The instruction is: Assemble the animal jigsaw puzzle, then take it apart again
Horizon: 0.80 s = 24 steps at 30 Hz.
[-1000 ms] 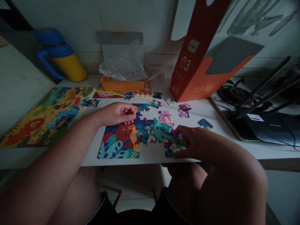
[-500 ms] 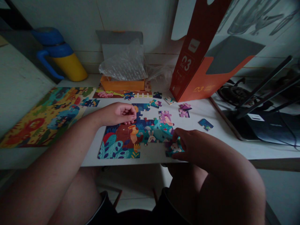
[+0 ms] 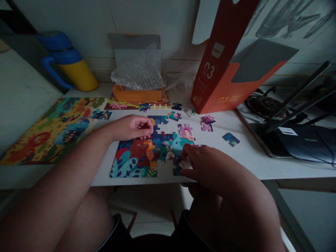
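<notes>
A partly joined jigsaw puzzle [image 3: 133, 159] with a bear, a fox and a white rabbit lies near the table's front edge. My left hand [image 3: 140, 127] rests over its upper left part, fingers loosely curled, and nothing shows in them. At the lower right, my right hand [image 3: 201, 159] has thumb and fingers on a dark puzzle piece [image 3: 177, 167] that lies flat, just below the joined part. The hand covers much of this piece. A pink puzzle piece [image 3: 186, 131] sits above the joined teal section.
Loose pieces [image 3: 207, 123] lie to the right and behind, one dark blue piece [image 3: 231, 139] farther right. Beyond stand an orange box [image 3: 138, 95] with plastic wrap and a tall red box [image 3: 214, 80]. A yellow-blue flask [image 3: 75, 70], a colourful sheet [image 3: 39, 140] and a stove [image 3: 259, 108] flank the table.
My right hand has slid left with the dark puzzle piece, bringing it closer to the joined part below the rabbit. My left hand stays where it was.
</notes>
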Motion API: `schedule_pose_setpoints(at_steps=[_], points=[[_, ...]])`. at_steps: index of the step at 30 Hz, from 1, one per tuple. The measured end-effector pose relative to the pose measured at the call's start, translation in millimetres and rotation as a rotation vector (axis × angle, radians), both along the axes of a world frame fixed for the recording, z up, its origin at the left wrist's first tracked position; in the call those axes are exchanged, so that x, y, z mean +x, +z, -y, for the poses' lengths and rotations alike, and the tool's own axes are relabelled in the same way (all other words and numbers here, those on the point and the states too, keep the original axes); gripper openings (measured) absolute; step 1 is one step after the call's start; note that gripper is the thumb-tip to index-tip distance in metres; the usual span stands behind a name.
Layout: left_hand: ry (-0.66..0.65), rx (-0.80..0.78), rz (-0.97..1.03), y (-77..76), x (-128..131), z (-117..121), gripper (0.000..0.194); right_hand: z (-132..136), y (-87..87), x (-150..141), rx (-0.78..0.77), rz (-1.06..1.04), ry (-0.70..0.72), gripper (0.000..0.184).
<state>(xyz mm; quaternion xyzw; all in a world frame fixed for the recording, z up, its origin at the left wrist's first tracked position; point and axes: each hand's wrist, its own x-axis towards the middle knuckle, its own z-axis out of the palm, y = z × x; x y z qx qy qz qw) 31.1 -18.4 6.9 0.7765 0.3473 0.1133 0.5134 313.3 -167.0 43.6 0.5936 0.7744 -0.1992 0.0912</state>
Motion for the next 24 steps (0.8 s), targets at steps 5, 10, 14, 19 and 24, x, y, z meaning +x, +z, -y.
schedule_pose_setpoints(at_steps=[5,10,14,19,24], points=[[0.004,-0.008,-0.011,-0.5,-0.3,0.0,0.026,-1.1,-1.3,-5.0,-0.008,0.005,0.000,0.031],[-0.006,-0.001,0.000,-0.7,0.2,-0.2,0.025,-1.1,-3.4,-4.7,0.013,0.015,0.013,0.039],[-0.002,-0.011,-0.003,-1.5,0.4,-0.4,0.025,-1.6,-3.4,-5.6,0.007,0.016,0.021,0.037],[-0.011,0.002,0.005,0.2,0.7,0.4,0.024,-2.3,-4.7,-5.2,0.005,0.013,0.002,0.038],[-0.014,-0.008,-0.005,-0.4,-0.1,-0.3,0.025,-3.3,-6.2,-2.2,0.020,0.003,-0.006,0.033]])
